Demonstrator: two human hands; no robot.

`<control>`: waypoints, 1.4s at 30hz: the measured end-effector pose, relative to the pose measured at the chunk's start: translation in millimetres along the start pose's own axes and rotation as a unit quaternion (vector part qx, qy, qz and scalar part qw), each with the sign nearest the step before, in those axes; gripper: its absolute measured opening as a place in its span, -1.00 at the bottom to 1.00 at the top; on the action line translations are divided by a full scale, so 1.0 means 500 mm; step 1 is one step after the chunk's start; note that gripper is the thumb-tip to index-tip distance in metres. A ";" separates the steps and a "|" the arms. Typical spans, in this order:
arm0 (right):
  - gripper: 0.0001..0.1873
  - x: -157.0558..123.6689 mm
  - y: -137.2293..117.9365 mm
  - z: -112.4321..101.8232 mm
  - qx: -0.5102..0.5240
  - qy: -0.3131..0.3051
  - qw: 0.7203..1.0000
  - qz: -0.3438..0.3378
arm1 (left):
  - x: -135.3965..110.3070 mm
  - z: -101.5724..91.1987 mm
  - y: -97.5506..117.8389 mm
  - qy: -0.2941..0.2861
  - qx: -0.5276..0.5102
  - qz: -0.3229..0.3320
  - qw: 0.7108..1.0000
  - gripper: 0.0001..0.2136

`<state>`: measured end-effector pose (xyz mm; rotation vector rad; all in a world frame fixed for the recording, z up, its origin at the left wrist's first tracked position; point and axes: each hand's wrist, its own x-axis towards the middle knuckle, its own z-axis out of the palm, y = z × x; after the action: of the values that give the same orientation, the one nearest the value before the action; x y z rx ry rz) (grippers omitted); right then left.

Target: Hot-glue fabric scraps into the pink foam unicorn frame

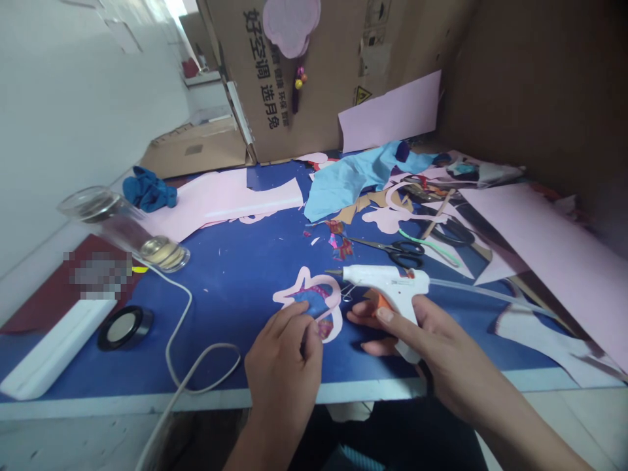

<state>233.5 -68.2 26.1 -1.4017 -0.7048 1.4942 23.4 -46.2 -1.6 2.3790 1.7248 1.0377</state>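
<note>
My right hand (409, 330) is wrapped round the handle of a white glue gun (387, 281), one finger on its orange trigger; the nozzle points left, just above the blue table. My left hand (287, 350) is closed in a pinch on the near edge of a pink cut-out shape (307, 294) with a blue and red patch in its middle. The cut-out lies flat on the table, just below and left of the nozzle. A clear glue stick (471, 291) sticks out of the gun's back to the right.
Black scissors (397, 250) lie behind the gun. Pink sheets (544, 242), blue cloth (353, 173) and paper scraps cover the right and back. A glass jar (122, 226), black tape roll (125, 327), white block (53, 350) and white cord (179, 340) sit left. Cardboard boxes (333, 72) stand behind.
</note>
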 end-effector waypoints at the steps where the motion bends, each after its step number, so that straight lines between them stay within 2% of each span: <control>1: -0.49 0.000 -0.001 0.002 0.003 0.000 1.000 -0.005 | 0.000 0.000 0.000 0.002 0.001 0.000 1.000 -0.82; 7: -0.55 0.006 -0.005 0.011 0.014 0.010 1.000 -0.013 | 0.001 0.000 0.000 0.001 -0.004 0.008 1.000 -0.82; 20: -0.63 0.020 0.000 0.020 0.038 -0.018 0.999 -0.009 | 0.001 0.000 0.000 -0.005 -0.010 0.006 1.000 -0.82; 30: -0.55 0.024 0.000 0.021 0.028 -0.015 0.999 -0.010 | -0.002 0.002 -0.003 -0.009 -0.013 -0.001 1.000 -0.83; 42: -0.56 0.028 0.010 0.018 0.017 -0.027 0.999 -0.016 | -0.001 0.002 -0.010 0.009 0.001 0.014 1.000 -0.79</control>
<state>224.6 -55.9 17.4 -1.3221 -0.7282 1.5175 19.6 -44.4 -4.3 2.4087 1.7040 1.0660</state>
